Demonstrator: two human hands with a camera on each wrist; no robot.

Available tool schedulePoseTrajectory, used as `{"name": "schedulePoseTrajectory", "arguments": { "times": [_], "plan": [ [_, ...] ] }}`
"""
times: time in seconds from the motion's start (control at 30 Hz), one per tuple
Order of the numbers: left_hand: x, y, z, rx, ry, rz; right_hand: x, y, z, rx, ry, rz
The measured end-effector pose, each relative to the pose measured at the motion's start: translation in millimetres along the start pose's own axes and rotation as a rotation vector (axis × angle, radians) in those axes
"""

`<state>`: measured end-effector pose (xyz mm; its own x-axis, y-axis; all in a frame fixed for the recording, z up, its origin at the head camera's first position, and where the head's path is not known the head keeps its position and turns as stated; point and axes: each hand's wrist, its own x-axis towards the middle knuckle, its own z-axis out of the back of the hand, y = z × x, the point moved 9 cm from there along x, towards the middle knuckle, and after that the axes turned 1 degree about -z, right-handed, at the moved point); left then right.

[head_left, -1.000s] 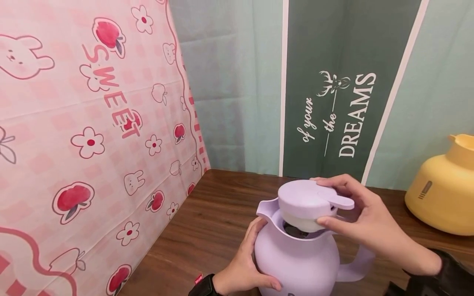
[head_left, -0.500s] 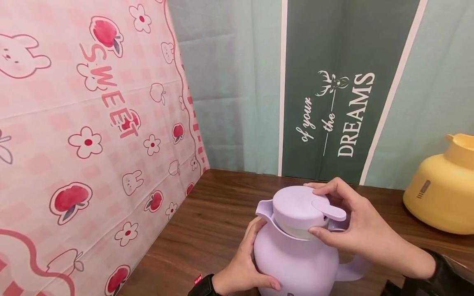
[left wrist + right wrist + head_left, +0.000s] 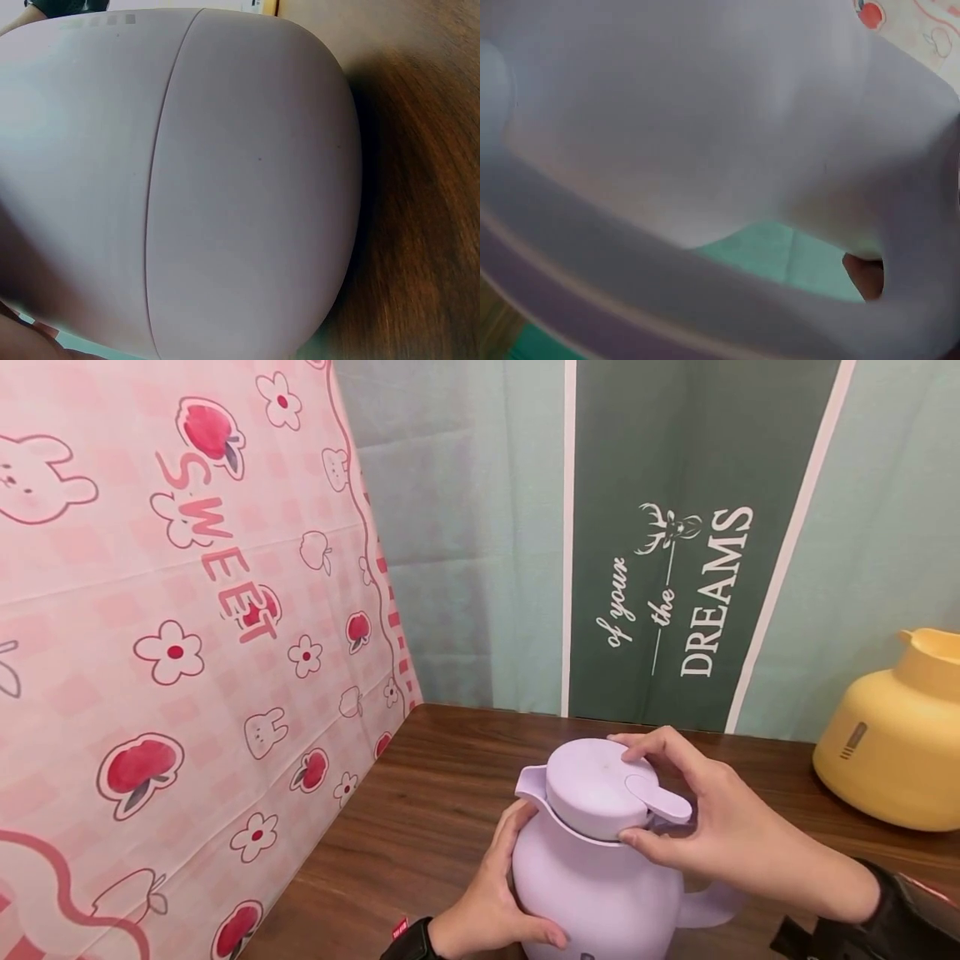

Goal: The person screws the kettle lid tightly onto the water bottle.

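Observation:
A lilac thermos jug (image 3: 592,893) stands upright on the wooden table, its spout to the left and its handle (image 3: 708,906) to the right. Its round lilac lid (image 3: 596,781) sits in the mouth, the lever tab pointing right. My right hand (image 3: 697,810) grips the lid's right side, thumb at the near edge and fingers at the far edge. My left hand (image 3: 498,893) holds the jug's left side, thumb across the front. The jug's body (image 3: 255,180) fills most of the left wrist view. In the right wrist view the jug handle (image 3: 705,300) crosses close to the camera.
A yellow jug (image 3: 896,735) of similar shape stands on the table (image 3: 390,810) at the right. A pink patterned cloth (image 3: 187,693) hangs along the left side, and a green curtain (image 3: 480,543) hangs behind the table.
My right hand has lowered the lid from a raised, tilted position down into the jug's mouth, covering the opening. The left hand has kept its hold on the jug.

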<state>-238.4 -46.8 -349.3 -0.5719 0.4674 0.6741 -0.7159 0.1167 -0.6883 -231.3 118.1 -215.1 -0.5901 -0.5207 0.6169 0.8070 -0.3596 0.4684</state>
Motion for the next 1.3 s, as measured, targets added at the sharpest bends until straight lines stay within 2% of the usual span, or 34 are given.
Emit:
{"name": "schedulePoseTrajectory", "arguments": {
  "times": [0.13, 0.47, 0.57, 0.73, 0.9, 1.03, 1.17, 1.3],
  "plan": [
    [0.0, -1.2, -0.2, 0.006, -0.003, -0.011, 0, 3, 3.0, -0.102, 0.024, 0.035],
    [1.2, -4.0, -0.7, 0.0, -0.003, -0.04, 2, 7, 6.9, -0.139, 0.044, 0.091],
    [1.0, -4.0, -0.5, -0.001, -0.006, -0.039, 2, 8, 6.2, -0.147, 0.062, 0.072],
    [0.6, -4.0, -0.5, -0.002, -0.006, -0.038, 3, 9, 3.9, -0.191, 0.141, 0.025],
    [-1.2, -3.5, -0.6, 0.003, -0.007, -0.032, 10, 19, 2.9, -0.236, 0.228, 0.075],
    [-3.1, -2.3, -0.4, -0.009, -0.011, -0.016, 17, 29, -2.3, -0.292, 0.296, 0.166],
    [-2.5, -2.8, -1.0, -0.008, -0.007, -0.02, 21, 38, -4.5, -0.381, 0.276, 0.264],
    [-0.5, -3.5, -1.5, -0.014, -0.003, -0.025, 23, 40, -3.9, -0.453, 0.226, 0.266]
  ]
}}
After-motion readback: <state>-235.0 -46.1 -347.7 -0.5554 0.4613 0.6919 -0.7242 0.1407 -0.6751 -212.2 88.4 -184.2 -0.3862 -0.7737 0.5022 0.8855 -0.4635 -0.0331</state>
